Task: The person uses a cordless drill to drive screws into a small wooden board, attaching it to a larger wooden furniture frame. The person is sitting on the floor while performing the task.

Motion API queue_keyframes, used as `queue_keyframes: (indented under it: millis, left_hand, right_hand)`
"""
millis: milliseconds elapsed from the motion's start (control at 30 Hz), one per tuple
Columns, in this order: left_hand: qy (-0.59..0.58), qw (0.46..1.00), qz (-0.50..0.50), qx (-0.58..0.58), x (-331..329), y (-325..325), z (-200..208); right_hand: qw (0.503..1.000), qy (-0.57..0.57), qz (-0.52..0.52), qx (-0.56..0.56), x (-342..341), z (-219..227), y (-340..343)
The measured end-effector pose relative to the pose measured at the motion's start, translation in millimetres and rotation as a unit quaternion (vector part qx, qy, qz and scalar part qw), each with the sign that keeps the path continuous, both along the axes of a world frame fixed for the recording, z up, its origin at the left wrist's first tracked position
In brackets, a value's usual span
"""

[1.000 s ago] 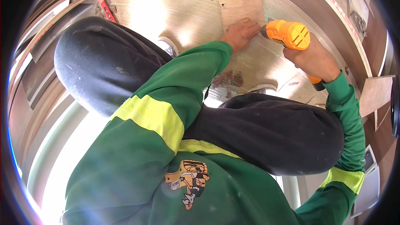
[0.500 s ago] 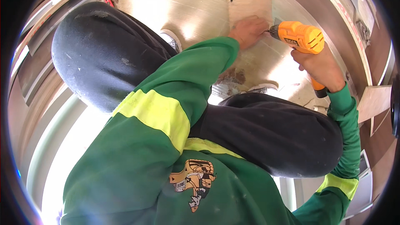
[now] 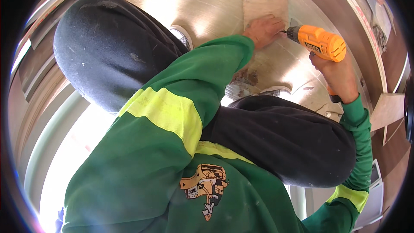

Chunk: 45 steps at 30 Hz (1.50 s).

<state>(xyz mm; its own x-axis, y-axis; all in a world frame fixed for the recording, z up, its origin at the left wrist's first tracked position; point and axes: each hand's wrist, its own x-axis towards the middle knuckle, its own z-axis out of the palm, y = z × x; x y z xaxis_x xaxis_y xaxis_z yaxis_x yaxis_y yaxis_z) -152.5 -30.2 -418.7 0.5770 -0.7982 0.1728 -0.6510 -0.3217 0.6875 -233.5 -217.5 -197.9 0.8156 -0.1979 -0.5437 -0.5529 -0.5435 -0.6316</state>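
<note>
Gripping power drill [image 3: 321, 43]: right hand [image 3: 337, 72]. Bit [image 3: 284, 31] now more exposed near left hand [image 3: 264, 30], bunched on plywood square [image 3: 265, 4], pinch unclear; work apparently centres there.

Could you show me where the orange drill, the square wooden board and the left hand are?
Orange drill [image 3: 324, 39], head view: on its housing.
Square wooden board [image 3: 265, 4], head view: on its bare upper part.
Left hand [image 3: 265, 30], head view: on the back of the hand.

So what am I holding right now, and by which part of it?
Your right hand holds the orange drill by its handle. Your left hand lies at the near edge of the wooden board; whether it pinches anything cannot be told.
</note>
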Motion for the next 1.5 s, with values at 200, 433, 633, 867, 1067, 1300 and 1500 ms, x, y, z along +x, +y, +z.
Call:
queue_keyframes:
  millis: [200,433,633,867,1067,1300,1500]
  left_hand:
    - [0.013,1.0,-0.023,0.011,3.5,1.3,1.2]
    - [0.033,0.999,-0.028,0.022,2.5,2.5,4.8]
    - [0.012,0.999,-0.025,-0.017,3.5,2.4,5.2]
    - [0.0,1.0,-0.013,-0.025,0.7,1.9,4.7]
    - [-0.012,0.999,-0.026,-0.033,2.2,3.1,-1.8]
    - [0.012,0.999,-0.028,-0.016,2.8,2.6,-1.5]
    - [0.016,0.999,-0.035,-0.018,4.3,4.9,-3.2]
  right_hand:
    - [0.999,0.023,0.038,0.027,-10.5,-10.2,-7.1]
    - [0.995,0.097,0.009,0.034,-3.6,5.8,6.5]
    - [0.995,0.094,0.029,0.021,1.8,7.4,10.1]
    - [0.997,0.069,0.024,0.025,2.2,7.1,13.9]
    - [0.998,0.035,0.031,0.029,-2.7,2.0,14.9]
    - [0.996,0.082,0.013,0.023,0.9,6.4,17.4]
    - [0.996,0.08,0.013,0.025,2.1,1.7,16.7]
